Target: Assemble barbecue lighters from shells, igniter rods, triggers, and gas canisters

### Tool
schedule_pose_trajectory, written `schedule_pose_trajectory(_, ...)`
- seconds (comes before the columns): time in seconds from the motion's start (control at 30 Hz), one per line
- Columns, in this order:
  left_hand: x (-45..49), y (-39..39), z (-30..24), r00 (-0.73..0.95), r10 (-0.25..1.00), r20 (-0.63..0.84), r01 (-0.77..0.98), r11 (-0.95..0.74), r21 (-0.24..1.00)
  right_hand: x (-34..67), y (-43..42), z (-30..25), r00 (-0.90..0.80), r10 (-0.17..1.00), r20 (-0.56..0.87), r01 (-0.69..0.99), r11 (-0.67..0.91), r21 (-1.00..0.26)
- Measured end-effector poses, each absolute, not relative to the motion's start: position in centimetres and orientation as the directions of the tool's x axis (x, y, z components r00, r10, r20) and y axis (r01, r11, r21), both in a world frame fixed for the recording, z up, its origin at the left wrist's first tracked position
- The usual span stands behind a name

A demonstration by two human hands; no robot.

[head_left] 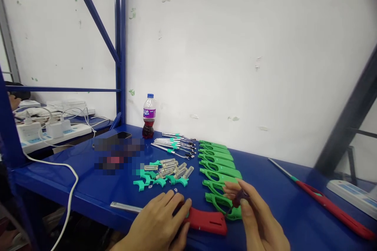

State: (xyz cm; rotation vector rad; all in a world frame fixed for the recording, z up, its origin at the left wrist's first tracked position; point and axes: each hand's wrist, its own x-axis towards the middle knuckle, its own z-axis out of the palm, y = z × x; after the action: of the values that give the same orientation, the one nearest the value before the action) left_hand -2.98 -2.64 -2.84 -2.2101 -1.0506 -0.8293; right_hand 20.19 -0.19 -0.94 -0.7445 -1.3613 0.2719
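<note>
My left hand (160, 221) is wrapped round a red long-necked lighter (207, 221) lying at the table's front edge. Its metal tube (126, 207) sticks out to the left, and the slotted handle end points right. Between the thumb and fingers of my right hand (259, 215) is a small dark-handled screwdriver (237, 200). Its thin shaft slants down to the handle end of the lighter; whether the tip sits in a screw I cannot tell. Just behind, several green lighter shells (220, 164) lie in a row, the nearest partly hidden by my right hand.
Clear fuel tanks (176, 169) and green triggers (160, 182) lie in a pile on the blue table (256, 168). Behind are metal tubes with wires (173, 143), a drink bottle (149, 115) and a phone (120, 136). Another red lighter (326, 202) and a power strip (353, 196) lie right.
</note>
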Motion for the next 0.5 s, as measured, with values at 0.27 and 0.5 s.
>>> schedule_pose_trajectory(0.27, -3.1, -2.6, -2.6, 0.507, 0.464, 0.727, 0.810, -0.544, -0.219, 21.3, 0.9, -1.6, 0.096, 0.594, 0.799, 0.227, 0.768, -0.598)
schedule_pose_trajectory(0.5, -3.7, -1.4, -4.5, 0.448, 0.403, 0.798, 0.796, -0.586, -0.151, 19.9, -0.1, -1.3, 0.396, 0.541, 0.742, 0.104, 0.776, -0.622)
